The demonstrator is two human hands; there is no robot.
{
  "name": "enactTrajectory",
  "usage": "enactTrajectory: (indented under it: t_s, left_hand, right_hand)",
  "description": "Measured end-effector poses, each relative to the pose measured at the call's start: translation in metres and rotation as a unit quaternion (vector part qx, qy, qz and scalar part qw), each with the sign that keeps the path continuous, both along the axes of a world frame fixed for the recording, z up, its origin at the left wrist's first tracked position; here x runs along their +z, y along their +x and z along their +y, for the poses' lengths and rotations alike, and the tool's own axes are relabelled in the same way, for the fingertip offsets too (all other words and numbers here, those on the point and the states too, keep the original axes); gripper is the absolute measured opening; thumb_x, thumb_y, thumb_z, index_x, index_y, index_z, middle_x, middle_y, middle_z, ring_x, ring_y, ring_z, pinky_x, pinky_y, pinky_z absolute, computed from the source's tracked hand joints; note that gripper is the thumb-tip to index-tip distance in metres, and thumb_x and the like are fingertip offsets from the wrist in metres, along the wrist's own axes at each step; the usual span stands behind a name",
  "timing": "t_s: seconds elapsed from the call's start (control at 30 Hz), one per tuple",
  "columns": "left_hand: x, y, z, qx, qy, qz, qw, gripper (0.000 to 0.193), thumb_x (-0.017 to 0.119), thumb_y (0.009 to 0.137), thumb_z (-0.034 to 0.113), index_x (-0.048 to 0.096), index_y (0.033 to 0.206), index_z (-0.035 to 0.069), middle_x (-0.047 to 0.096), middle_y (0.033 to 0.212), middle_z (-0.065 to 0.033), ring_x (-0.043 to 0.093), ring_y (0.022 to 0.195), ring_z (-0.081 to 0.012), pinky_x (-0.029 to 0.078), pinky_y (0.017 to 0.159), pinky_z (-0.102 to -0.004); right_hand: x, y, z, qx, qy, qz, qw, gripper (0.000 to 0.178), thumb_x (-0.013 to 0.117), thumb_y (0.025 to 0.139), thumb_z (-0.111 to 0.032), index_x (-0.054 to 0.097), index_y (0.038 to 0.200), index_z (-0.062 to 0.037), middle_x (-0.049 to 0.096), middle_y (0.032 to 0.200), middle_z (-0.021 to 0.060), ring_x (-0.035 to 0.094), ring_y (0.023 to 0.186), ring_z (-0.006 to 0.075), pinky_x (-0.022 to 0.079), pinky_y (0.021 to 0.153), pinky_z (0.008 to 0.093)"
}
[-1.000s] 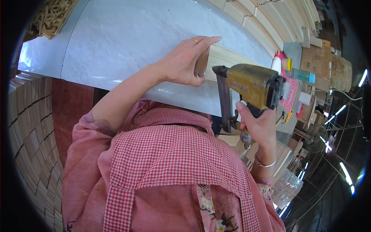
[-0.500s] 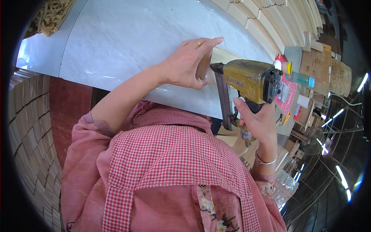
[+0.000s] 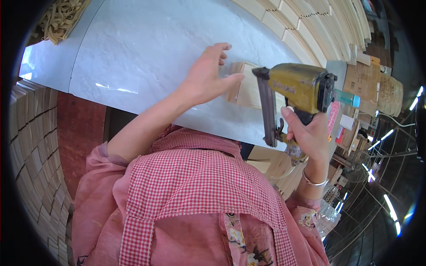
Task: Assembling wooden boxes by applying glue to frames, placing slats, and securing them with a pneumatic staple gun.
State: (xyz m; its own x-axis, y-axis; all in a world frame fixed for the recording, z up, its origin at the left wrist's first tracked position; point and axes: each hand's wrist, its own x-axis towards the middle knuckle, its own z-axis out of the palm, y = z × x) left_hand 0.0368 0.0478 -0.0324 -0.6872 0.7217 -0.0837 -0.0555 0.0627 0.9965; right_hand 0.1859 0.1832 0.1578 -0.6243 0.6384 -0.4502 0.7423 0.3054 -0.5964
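Wood block (image 3: 249, 91) under left hand (image 3: 206, 80), nail gun (image 3: 293, 91) in right hand (image 3: 308, 135)

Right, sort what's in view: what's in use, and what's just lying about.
In use:
- left hand pressing the wooden block
- right hand gripping the yellow nail gun
- grey worktop

Lying about:
- pale strips, far left
- cardboard boxes, right
- stacked wood pieces, left

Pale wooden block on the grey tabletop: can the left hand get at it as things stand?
Probably yes: the left hand already lies with its fingers on the pale wooden block; the yellow nail gun in the right hand sits on its other side.
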Motion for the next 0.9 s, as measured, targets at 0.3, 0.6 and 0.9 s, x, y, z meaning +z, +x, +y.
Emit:
enactTrajectory:
  t_s: [0.3,0.6,0.9]
  left_hand:
    - [0.002,0.006,0.018,0.002,-0.109,0.094,0.990,0.067,0.079,0.077,0.025,0.050,0.131,0.000,0.057,0.118,-0.0194,0.058,0.107,-0.0322,0.051,0.093,-0.0405]
    - [-0.001,0.010,0.018,0.018,-0.102,0.089,0.991,0.058,0.082,0.078,0.022,0.052,0.123,0.001,0.055,0.110,-0.0154,0.056,0.101,-0.0275,0.051,0.087,-0.0368]
    - [0.020,0.017,0.030,-0.004,-0.055,0.332,0.942,0.052,0.082,0.076,0.025,0.056,0.115,0.005,0.056,0.118,-0.0173,0.053,0.110,-0.0312,0.043,0.100,-0.0446]
  right_hand:
    - [-0.007,-0.016,0.021,0.033,0.011,-0.015,0.999,0.026,0.076,0.089,-0.011,0.063,0.105,0.0042,0.062,0.068,0.0046,0.052,0.044,0.0110,0.041,0.042,0.0240]
    - [-0.008,-0.020,0.030,0.028,-0.014,-0.019,0.999,0.024,0.076,0.089,-0.010,0.063,0.103,0.0041,0.062,0.065,0.0043,0.051,0.043,0.0104,0.041,0.042,0.0233]
    - [0.002,0.030,0.065,-0.052,0.066,-0.011,0.996,0.020,0.074,0.088,-0.012,0.065,0.095,0.0039,0.060,0.062,0.0033,0.050,0.042,0.0098,0.040,0.041,0.0228]
